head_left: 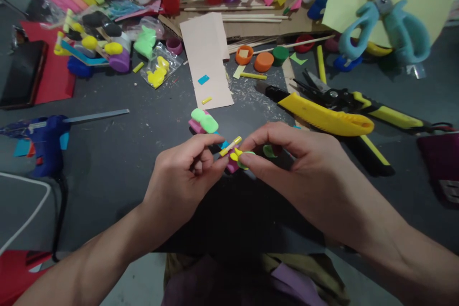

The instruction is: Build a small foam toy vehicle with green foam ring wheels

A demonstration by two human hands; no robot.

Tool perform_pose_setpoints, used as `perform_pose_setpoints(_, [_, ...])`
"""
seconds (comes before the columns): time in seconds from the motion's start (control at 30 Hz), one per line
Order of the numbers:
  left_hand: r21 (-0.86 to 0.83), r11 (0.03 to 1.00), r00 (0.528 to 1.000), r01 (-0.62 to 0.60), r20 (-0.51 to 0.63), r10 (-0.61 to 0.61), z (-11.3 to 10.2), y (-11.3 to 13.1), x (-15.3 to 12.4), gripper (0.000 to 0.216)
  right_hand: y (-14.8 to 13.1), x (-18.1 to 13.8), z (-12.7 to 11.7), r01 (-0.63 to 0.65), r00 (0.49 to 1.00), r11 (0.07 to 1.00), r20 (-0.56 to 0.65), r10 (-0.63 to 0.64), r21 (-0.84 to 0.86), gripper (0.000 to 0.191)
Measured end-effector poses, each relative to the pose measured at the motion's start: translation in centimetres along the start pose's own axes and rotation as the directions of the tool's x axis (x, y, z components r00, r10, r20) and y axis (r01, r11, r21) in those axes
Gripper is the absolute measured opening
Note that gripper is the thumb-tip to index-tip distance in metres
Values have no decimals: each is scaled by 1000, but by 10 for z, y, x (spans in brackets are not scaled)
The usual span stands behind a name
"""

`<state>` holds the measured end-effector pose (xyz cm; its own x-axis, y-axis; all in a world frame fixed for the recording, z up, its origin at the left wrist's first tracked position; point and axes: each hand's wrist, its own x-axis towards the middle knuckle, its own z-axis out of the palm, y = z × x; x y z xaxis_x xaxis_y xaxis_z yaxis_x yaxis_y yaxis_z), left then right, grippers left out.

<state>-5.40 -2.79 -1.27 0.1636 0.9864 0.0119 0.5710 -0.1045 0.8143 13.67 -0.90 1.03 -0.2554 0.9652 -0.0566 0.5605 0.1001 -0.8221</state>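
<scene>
My left hand (181, 169) is closed, with a short pale stick (231, 146) with yellow ends at its fingertips. My right hand (296, 160) pinches a small yellow piece (235, 155), apparently soft clay. A light green rounded bit (247, 159) shows at the right fingertips, and a magenta piece (232, 167) lies between the two hands. It is unclear how these small parts join, since the fingers hide some of them. Just beyond the left fingers, a light green clay shape (205, 120) rests on a pink block (196, 126).
At left lies a blue glue gun (48, 146). A yellow utility knife (326, 114), pliers (383, 110) and scissors (383, 19) are on the right. Beyond the hands are a cardboard strip (211, 57), bottle caps (264, 61), a bag of yellow clay (159, 71) and clay models (96, 43).
</scene>
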Motion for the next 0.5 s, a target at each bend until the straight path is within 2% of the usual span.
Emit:
perform_pose_setpoints(0.17, [10, 1000, 1000, 19, -10, -19, 1, 1, -1, 16, 4, -2, 2, 34, 999, 999, 1, -34, 1, 15])
perform_pose_setpoints(0.3, [12, 1000, 1000, 13, -8, -13, 1, 1, -1, 17, 5, 0, 7, 61, 997, 996, -39, -63, -66, 15])
perform_pose_setpoints(0.5, [24, 1000, 1000, -15, 8, 15, 0, -2, -2, 16, 5, 1, 11, 48, 996, 993, -71, -56, -105, 14])
